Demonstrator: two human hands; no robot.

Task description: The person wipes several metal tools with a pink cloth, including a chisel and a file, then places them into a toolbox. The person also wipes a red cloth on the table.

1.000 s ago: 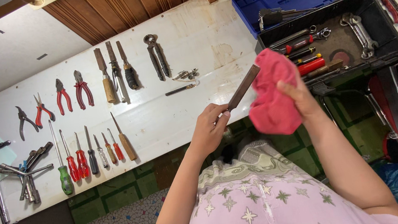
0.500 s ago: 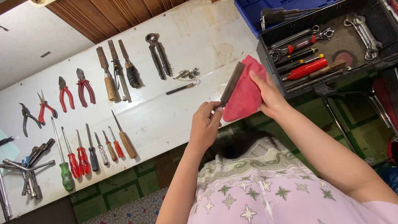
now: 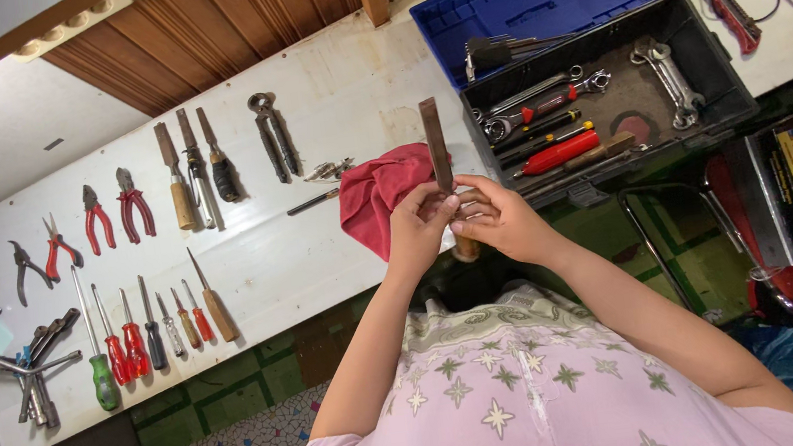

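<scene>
Both hands pinch the same tool: the left hand (image 3: 422,225) and the right hand (image 3: 502,222) close their fingertips around the lower part of a flat metal file (image 3: 435,145), which stands upright between them, its handle hidden below. Just behind the grip a red rag (image 3: 375,193) lies slumped on the white bench (image 3: 250,261). To the right of the grip sits an open toolbox (image 3: 604,107) full of wrenches. Held only by fingertips, the file could slip and drop into the lap, or its rough faces could scrape skin.
</scene>
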